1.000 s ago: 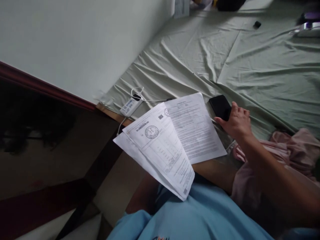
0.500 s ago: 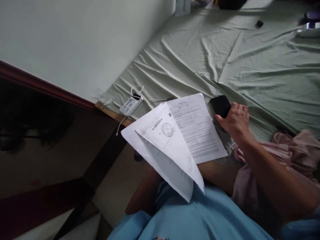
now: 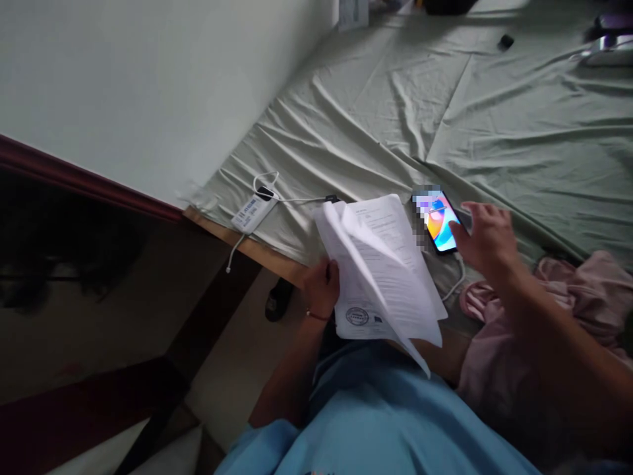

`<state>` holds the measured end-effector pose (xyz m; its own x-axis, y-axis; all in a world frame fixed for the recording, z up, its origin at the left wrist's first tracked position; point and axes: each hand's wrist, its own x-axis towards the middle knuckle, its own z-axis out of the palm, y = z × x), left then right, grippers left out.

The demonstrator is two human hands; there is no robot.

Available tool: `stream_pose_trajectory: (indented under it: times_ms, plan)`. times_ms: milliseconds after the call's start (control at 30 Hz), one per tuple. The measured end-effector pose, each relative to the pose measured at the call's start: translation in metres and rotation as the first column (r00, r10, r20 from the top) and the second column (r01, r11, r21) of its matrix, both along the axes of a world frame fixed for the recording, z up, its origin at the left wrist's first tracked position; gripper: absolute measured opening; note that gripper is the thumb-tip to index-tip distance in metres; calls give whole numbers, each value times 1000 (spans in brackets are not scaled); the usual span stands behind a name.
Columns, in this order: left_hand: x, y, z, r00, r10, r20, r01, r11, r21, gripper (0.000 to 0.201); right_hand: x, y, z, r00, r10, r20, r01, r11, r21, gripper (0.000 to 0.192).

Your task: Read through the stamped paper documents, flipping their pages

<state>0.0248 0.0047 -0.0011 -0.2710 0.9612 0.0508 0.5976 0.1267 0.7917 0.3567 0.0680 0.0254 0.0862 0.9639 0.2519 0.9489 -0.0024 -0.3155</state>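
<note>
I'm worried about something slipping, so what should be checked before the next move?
1. Left hand has the papers: ok, fingers curled at their left edge.
2. Papers lying flat: not ok, upper sheets are lifted and bent.
3. Phone resting on the bedsheet: ok.
4. Phone screen lit: ok.
5. Right hand touching the phone: cannot tell, the thumb overlaps its edge.
6. White cable fully plugged into the phone: cannot tell, too small.

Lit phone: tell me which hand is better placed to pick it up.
Probably the right hand: its thumb is right by the phone, while the left hand is farther off, beside the papers.
</note>
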Motion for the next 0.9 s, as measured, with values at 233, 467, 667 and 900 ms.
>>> stream_pose_trajectory:
  times_ms: [233,467,667,900]
  plan:
    - [-2,0,-6,963,-37,-269,89,979,186,32,24,-8,1,932,355,80,-363,913,184,25]
    - [-1,-1,-5,958,-10,-288,93,956,277,33,13,-13,-9,885,418,204,-410,908,-83,41]
    - [-2,1,-6,955,-12,-297,100,954,283,31,8,-14,-8,881,422,215,-397,906,-148,42]
    - [-1,1,-6,947,2,-322,87,961,263,34,18,-8,-10,982,-51,181,20,986,167,33]
